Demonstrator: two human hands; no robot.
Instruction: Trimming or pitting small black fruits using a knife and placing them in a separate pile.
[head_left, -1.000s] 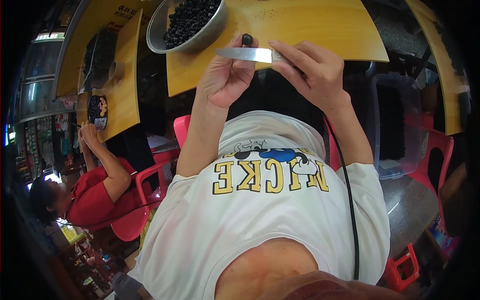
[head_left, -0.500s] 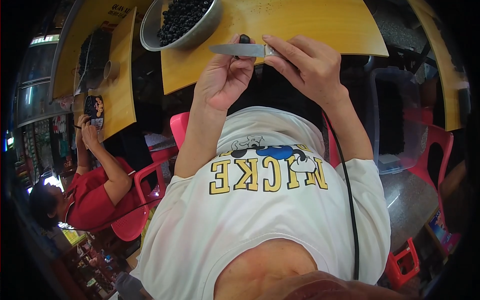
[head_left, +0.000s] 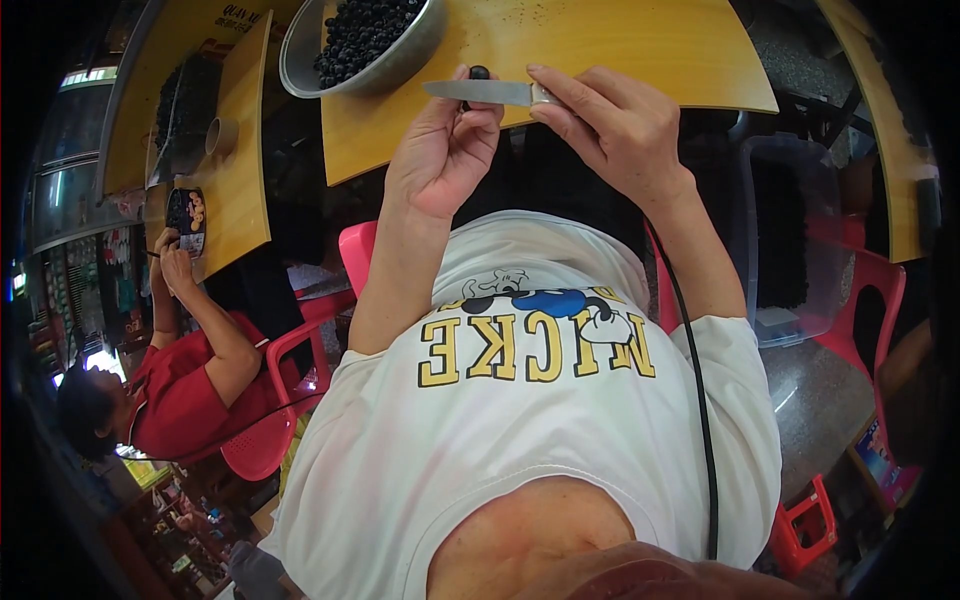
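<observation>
Between the fingertips of my left hand (head_left: 440, 155) is a small, dark, round nut-like piece (head_left: 479, 73), its kind not clear. My right hand (head_left: 628, 125) grips the handle of a small knife (head_left: 485, 92). The blade points left and crosses in front of the dark piece and my left fingers; whether its edge touches the piece cannot be made out. Beyond my left hand, at the upper left, a translucent bowl (head_left: 418, 58) holds many similar dark round pieces (head_left: 362, 40).
Under the bowl is a yellow table (head_left: 600, 50) with small crumbs on it. To the right stands a clear plastic bin (head_left: 790, 325) with dark contents, near a red chair (head_left: 875, 300). At left, another person in red (head_left: 205, 410) works at a second yellow table (head_left: 240, 190).
My left hand and the dark piece have shifted slightly left and up. The knife has tilted a little, its tip now higher. My right hand stays nearly in place.
</observation>
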